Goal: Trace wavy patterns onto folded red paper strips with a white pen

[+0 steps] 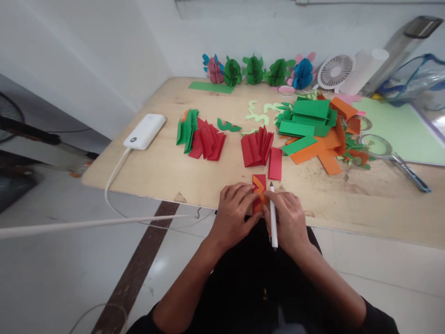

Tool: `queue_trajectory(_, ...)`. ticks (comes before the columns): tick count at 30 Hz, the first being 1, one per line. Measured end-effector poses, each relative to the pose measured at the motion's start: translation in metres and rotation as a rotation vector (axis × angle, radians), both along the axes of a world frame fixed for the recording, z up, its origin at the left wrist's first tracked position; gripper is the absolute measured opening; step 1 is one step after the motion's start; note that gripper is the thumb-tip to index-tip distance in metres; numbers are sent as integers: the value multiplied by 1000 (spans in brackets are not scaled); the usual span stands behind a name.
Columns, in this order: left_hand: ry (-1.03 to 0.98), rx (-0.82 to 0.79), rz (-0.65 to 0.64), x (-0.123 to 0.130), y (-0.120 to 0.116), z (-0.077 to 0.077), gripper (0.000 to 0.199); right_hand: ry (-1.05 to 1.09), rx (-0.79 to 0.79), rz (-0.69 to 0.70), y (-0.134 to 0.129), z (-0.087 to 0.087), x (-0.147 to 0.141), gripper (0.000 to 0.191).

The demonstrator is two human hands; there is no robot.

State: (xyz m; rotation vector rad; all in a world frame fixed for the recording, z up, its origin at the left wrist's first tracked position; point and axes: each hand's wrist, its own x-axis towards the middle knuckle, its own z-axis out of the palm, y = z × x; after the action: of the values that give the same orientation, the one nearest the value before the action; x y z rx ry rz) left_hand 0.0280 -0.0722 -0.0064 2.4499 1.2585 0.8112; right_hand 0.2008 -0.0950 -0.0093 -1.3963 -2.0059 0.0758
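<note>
At the table's front edge lies a small folded red paper strip with a zigzag orange paper cutout on top of it. My left hand rests from the left with its fingers spread, the fingertips and thumb touching the strip. In my right hand is a white pen, its dark tip pointing away from me. My right fingertips also touch the orange cutout's right side. Just beyond are another red strip and a pleated red paper stack.
More pleated red and green paper lies left, near a white power bank with a cable. Green and orange pieces are heaped right, beside scissors. Paper figures and a fan stand behind.
</note>
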Motion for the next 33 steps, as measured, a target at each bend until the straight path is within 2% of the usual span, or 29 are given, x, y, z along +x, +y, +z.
queue_trajectory(9, 17, -22, -35, -3, 7, 2, 31, 52, -15, 44, 4, 0, 3, 27)
queue_trajectory(15, -68, -27, -77, -13, 22, 2, 29, -8, 14, 41, 4, -2, 2, 26)
queue_trajectory(20, 16, -22, -157, -17, 32, -3, 28, -46, 27, 36, 4, -1, 1, 25)
queue_trajectory(33, 38, 2, -159, -18, 31, -3, 27, -93, 8, 59, 3, -1, 4, 33)
